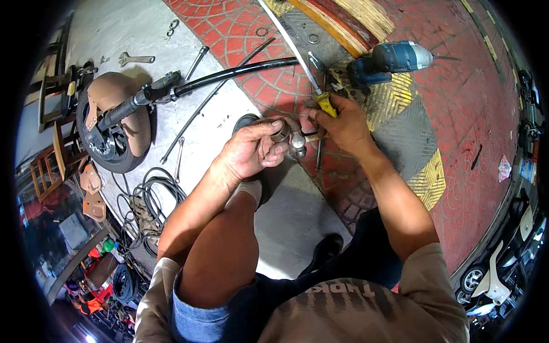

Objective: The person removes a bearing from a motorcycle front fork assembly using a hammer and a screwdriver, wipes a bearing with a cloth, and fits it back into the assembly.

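Note:
My left hand [254, 150] is closed around a short, thick metal ring [280, 134], pinched between thumb and fingers. My right hand [345, 127] grips the yellow handle of a long screwdriver [326, 105], whose pale shaft runs up past the top edge of the head view. Between the hands is a ball-peen hammer [298, 140], its head close to the ring. The hammer's handle reaches toward my right fingers; I cannot tell whether they hold it too. Some of my right fingertips are hidden behind the screwdriver.
A blue cordless drill [394, 59] lies beyond my right hand, near curved wooden pieces [343, 26]. To the left lie a wheel with a brown fender [114, 123], a black tube [240, 70], a long dark rod [197, 111], an adjustable wrench [136, 58], a spanner [179, 160] and coiled cables [151, 191].

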A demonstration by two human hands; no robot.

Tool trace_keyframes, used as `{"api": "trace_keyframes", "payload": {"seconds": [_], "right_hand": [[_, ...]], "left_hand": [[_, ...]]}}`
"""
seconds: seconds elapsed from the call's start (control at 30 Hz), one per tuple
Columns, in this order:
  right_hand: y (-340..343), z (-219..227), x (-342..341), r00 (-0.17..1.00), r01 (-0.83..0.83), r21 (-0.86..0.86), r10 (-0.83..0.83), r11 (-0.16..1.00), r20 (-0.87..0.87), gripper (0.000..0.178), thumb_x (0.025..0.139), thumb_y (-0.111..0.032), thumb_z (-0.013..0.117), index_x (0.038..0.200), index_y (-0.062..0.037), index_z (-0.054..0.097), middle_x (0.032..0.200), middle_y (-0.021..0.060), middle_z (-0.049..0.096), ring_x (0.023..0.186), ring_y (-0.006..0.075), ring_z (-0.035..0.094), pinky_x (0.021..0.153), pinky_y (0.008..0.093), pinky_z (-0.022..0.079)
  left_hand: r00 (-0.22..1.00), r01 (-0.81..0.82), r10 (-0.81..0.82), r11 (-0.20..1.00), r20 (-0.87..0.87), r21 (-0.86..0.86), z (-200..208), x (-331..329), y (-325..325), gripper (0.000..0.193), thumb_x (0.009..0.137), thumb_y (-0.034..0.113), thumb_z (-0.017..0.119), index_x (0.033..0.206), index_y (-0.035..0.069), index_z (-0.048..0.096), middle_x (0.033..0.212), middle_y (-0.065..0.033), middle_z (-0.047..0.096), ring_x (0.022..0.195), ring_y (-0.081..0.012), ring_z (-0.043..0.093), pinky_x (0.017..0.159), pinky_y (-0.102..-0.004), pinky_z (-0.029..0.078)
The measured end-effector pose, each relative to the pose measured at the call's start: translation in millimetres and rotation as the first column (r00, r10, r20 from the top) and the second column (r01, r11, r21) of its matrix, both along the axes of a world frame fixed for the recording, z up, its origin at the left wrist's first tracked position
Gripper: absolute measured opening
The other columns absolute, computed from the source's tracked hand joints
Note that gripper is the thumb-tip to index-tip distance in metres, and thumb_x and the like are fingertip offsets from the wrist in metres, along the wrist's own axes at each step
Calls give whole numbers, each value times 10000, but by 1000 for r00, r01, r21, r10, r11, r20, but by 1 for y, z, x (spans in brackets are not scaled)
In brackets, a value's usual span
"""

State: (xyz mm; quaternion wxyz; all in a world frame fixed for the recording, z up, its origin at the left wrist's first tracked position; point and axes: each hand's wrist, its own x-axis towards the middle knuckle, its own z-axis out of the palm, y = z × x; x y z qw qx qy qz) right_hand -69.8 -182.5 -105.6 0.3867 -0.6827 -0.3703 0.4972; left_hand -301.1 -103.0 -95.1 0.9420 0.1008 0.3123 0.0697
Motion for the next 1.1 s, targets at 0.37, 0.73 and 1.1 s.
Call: {"api": "trace_keyframes", "payload": {"seconds": [0.37, 0.73, 1.1], "right_hand": [[-14, 51, -43, 999, -41, 268, 45, 962, -9, 496, 795, -186, 834, 1193, 22, 624, 963, 178, 713, 855, 258, 703, 764, 401, 547], [-14, 49, -63, 961, -52, 245, -19, 968, 277, 529, 779, -275, 830, 1128, 7, 550, 994, 222, 633, 988, 455, 617, 845, 524, 503], [-9, 47, -60, 985, 17, 388, -81, 922, 150, 408, 804, -248, 785, 1045, -15, 553, 952, 232, 635, 883, 467, 638, 772, 539, 511]], "left_hand": [[969, -136, 123, 990, 212, 47, -4, -2, 3, 396, 954, 273, 567, 1218, -22, 585, 748, -53, 565, 592, -119, 429, 516, -268, 353], [991, -125, 135, 906, 5, 405, 15, 10, -3, 354, 971, 169, 497, 1279, 13, 575, 1002, -143, 672, 726, -136, 556, 545, -246, 384], [987, -113, 149, 917, -64, 383, 16, 13, -9, 360, 1035, 161, 466, 1347, 12, 566, 994, -85, 670, 670, -100, 504, 553, -231, 377]]}}
